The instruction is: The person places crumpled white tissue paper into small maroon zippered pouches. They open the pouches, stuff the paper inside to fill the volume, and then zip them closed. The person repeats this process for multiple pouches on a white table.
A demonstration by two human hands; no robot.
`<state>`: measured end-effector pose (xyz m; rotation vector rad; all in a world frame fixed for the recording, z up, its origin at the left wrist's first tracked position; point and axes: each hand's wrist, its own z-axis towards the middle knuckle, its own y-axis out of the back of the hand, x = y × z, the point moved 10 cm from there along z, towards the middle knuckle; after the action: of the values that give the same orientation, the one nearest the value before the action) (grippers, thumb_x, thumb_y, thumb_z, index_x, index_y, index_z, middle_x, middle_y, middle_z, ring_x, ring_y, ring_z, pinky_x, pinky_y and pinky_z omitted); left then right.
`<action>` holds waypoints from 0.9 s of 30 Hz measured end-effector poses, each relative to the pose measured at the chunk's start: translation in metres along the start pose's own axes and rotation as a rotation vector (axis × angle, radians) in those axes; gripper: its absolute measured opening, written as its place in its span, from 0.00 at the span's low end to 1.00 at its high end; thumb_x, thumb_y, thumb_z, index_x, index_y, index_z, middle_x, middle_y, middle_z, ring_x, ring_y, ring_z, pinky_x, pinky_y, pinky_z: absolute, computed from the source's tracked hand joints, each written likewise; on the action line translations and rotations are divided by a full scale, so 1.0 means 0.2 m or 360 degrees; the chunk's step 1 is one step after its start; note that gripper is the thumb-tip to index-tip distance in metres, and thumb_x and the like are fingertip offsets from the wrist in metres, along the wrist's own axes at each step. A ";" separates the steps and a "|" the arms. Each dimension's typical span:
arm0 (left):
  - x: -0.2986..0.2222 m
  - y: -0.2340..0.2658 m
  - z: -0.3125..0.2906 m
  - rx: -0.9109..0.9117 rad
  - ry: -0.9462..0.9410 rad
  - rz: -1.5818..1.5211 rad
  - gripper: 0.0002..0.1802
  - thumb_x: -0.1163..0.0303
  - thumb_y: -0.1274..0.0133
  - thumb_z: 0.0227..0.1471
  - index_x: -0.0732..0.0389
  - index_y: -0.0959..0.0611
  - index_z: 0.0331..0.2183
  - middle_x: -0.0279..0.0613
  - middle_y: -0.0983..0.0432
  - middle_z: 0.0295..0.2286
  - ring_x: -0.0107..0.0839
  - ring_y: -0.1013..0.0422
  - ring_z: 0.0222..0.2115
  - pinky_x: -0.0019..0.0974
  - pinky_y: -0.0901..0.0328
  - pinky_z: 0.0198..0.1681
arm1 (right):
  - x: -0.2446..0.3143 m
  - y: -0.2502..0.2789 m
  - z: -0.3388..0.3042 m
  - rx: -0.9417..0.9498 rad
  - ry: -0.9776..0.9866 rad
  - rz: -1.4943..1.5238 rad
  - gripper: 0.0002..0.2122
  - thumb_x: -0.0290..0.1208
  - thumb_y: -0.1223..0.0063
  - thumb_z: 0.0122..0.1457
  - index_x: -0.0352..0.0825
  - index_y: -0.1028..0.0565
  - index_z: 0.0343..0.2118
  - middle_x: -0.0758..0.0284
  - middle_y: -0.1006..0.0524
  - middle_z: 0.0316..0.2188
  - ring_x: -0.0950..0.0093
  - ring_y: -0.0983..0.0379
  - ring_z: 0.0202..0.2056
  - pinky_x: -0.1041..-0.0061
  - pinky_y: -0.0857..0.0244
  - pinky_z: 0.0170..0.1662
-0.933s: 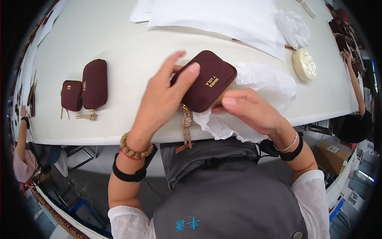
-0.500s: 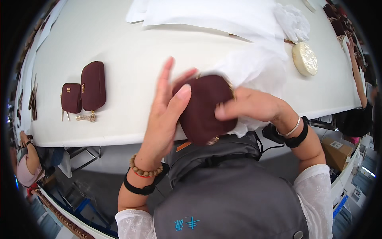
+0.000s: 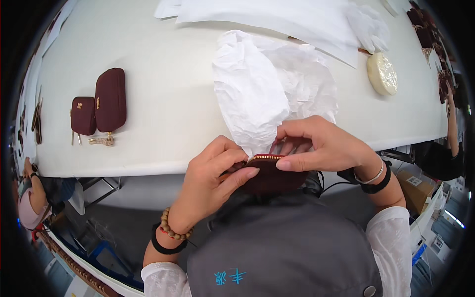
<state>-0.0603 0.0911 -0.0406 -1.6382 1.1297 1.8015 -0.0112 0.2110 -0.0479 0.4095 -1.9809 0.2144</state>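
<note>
A dark burgundy zip pouch [image 3: 269, 179] is held at the table's front edge, its gold-toothed zip facing up. My left hand [image 3: 220, 168] grips its left end, thumb on the near side. From the right, my right hand [image 3: 324, 148] holds the other end, thumb pressed along the zip edge and fingers curled behind. Crumpled white tissue paper [image 3: 252, 94] rises directly behind the pouch, narrowing down between my hands to the zip. Whether its lower end sits inside the pouch or behind it, I cannot tell.
At left on the white table [image 3: 163, 114], a small burgundy pouch [image 3: 82, 118] stands beside a larger one [image 3: 110, 101]. White sheets [image 3: 267, 20] lie at the back. To the right is a cream, film-wrapped round object [image 3: 382, 74]. Other people's arms show at both sides.
The pouch has turned and dropped so its zip faces up near the table edge. Both hands have moved to its ends. The tissue paper has come forward and up behind it.
</note>
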 end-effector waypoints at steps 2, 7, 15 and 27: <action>-0.01 0.00 -0.01 -0.0063 -0.0048 0.0052 0.09 0.74 0.38 0.44 0.65 0.21 0.30 0.39 0.29 0.27 0.27 0.29 0.28 0.26 0.34 0.28 | 0.00 -0.07 0.01 0.0207 0.0029 -0.0159 0.12 0.35 0.50 0.61 0.30 0.27 0.38 0.68 0.28 0.22 0.83 0.33 0.23 0.76 0.38 0.27; 0.12 0.04 -0.08 -0.0455 0.0265 -0.0173 0.08 0.75 0.37 0.45 0.66 0.22 0.24 0.38 0.28 0.23 0.23 0.34 0.21 0.26 0.40 0.21 | 0.06 -0.36 0.04 0.0720 0.0179 -0.0540 0.16 0.38 0.64 0.62 0.30 0.30 0.27 0.53 0.28 0.21 0.54 0.31 0.26 0.59 0.38 0.32; 0.00 0.07 0.02 -0.0098 0.0451 0.0543 0.12 0.71 0.39 0.46 0.66 0.22 0.19 0.31 0.32 0.11 0.18 0.40 0.13 0.25 0.46 0.16 | 0.10 -0.34 0.03 0.0199 0.0311 -0.1155 0.13 0.35 0.55 0.58 0.27 0.29 0.28 0.56 0.28 0.14 0.54 0.29 0.19 0.58 0.36 0.25; 0.07 0.18 -0.22 -0.0219 0.0247 0.0353 0.09 0.73 0.37 0.43 0.65 0.18 0.30 0.28 0.35 0.14 0.17 0.43 0.15 0.25 0.49 0.17 | 0.07 -0.11 -0.07 -0.0030 0.0482 -0.0995 0.05 0.26 0.45 0.51 0.35 0.28 0.30 0.66 0.29 0.30 0.65 0.33 0.36 0.68 0.39 0.42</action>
<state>-0.0661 0.0332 -0.0434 -1.8203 1.3268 1.9550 0.0041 0.1934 -0.0296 0.9021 -1.4771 -0.1343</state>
